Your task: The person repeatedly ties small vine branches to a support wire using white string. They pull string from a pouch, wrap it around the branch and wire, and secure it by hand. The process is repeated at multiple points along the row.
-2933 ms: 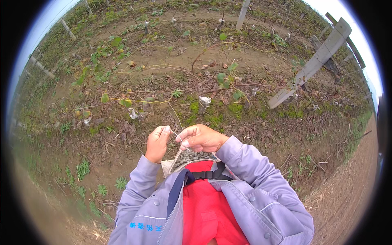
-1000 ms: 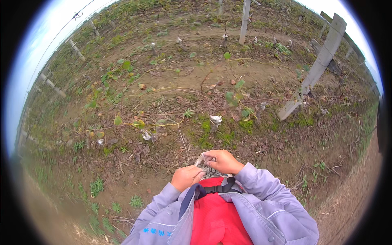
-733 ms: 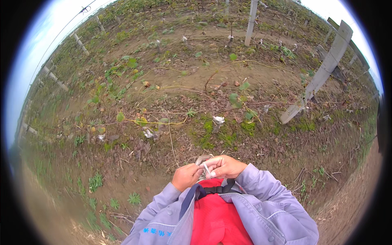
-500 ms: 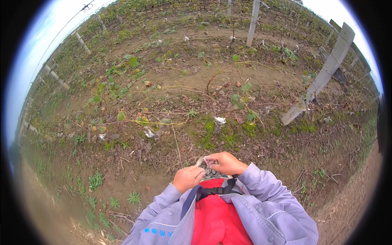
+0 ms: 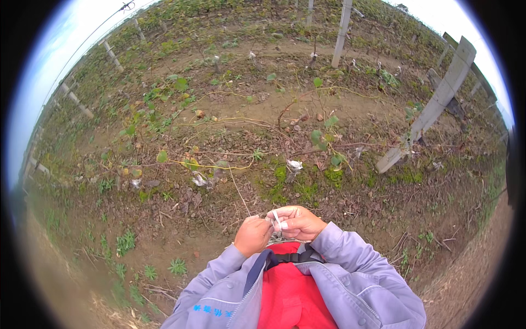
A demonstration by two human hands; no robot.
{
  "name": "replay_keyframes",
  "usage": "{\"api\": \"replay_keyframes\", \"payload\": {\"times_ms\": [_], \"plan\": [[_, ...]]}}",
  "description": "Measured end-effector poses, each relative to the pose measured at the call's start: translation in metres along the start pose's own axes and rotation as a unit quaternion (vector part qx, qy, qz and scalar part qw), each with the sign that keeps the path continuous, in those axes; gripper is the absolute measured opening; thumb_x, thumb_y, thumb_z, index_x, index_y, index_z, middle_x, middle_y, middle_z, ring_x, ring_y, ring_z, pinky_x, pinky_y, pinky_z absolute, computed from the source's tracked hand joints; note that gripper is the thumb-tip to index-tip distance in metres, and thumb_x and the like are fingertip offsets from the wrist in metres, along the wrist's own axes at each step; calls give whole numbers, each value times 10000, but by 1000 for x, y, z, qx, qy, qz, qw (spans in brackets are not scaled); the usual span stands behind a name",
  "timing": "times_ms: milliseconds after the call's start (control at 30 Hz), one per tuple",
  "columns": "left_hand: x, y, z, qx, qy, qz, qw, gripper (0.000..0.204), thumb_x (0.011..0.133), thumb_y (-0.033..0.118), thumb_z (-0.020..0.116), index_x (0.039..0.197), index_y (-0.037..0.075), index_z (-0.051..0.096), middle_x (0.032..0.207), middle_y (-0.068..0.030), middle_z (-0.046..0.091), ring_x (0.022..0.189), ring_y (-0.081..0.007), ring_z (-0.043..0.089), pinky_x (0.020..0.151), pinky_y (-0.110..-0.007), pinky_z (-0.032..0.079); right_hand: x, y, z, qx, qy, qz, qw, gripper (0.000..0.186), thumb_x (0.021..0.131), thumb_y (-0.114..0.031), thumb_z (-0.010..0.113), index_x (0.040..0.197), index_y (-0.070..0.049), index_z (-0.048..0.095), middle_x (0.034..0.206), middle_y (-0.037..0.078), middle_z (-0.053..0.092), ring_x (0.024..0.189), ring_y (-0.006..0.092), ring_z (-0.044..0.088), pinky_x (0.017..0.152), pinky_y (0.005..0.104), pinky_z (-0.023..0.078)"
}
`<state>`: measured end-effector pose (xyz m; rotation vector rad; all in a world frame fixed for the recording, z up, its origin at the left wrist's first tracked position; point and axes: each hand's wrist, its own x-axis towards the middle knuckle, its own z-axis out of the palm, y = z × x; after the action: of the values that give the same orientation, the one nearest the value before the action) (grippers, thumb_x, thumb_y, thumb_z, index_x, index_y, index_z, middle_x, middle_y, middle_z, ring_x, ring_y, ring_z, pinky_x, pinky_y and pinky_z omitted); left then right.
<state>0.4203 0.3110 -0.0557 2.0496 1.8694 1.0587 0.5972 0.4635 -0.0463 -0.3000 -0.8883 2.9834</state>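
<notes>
Just above my red front (image 5: 290, 296), my two hands are close together. My left hand (image 5: 253, 237) has its fingers curled and pressed together around the thin string. My right hand (image 5: 301, 223) pinches a white looped strip (image 5: 277, 219) between thumb and fingers, its tips touching those of my left hand. A thin pale string (image 5: 238, 192) runs from the yellowish vine (image 5: 213, 164) down to my hands. An open pouch (image 5: 282, 241) of small grey pieces is mostly hidden beneath them, above a black buckle strap (image 5: 286, 257).
A leaning concrete post (image 5: 422, 118) stands at the right, another post (image 5: 341, 33) farther back. Low vines with white wrappings (image 5: 293, 164) cross the soil ahead. Wire (image 5: 82, 44) runs overhead at upper left. A dirt track (image 5: 476, 247) curves along the right rim.
Since 2.9 seconds ago the view has tilted up and my hands appear lower. In the last half second my left hand rose toward my right, covering more of the pouch; the white loop stands clearer.
</notes>
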Motion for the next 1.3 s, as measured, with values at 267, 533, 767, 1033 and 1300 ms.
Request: {"api": "replay_keyframes", "payload": {"times_ms": [267, 533, 767, 1033, 1300], "plan": [[4, 13, 1, -296, -58, -201, 932, 292, 1073, 155, 529, 1314, 6, 601, 977, -149, 741, 924, -322, 740, 839, -410, 568, 28, 5, 2, 18, 149, -150, 977, 455, 983, -63, 708, 1415, 5, 582, 1093, 87, 756, 590, 39, 482, 546, 215, 399], [-3, -4, 16, 121, -8, -29, 992, 188, 891, 96, 636, 1058, 12, 651, 878, -153, 645, 866, -372, 646, 788, -483, 528, 32, 28, -18, -665, 278, -169, 673, 395, 918, -128, 673, 1291, 0, 684, 1099, 197, 759, 982, 357, 737, 856, 449, 583], [9, -16, -12, 61, -77, 56, 994, 139, 838, 117, 744, 961, 68, 702, 890, -106, 654, 902, -320, 648, 822, -432, 541, 12, 0, -18, -709, 65, -16, 702, 340, 892, -118, 644, 1207, -9, 711, 1062, 205, 740, 959, 349, 723, 850, 443, 561], [28, 4, -34, -147, -102, -117, 977, 481, 842, 46, 772, 1298, 66, 621, 1003, -112, 729, 1021, -328, 705, 933, -435, 550, -2, -3, -17, -495, 87, 27, 864, 351, 955, -132, 740, 1283, -8, 722, 1054, 50, 766, 950, 105, 659, 878, 313, 546], [9, -25, -22, -285, 129, -248, 917, 521, 916, -45, 626, 1432, 11, 570, 1193, -100, 691, 1120, -204, 669, 1005, -351, 532, -15, -6, -19, -291, 130, 87, 944, 310, 965, -119, 726, 1243, 18, 719, 911, 49, 743, 670, 57, 555, 588, 234, 426]]}}
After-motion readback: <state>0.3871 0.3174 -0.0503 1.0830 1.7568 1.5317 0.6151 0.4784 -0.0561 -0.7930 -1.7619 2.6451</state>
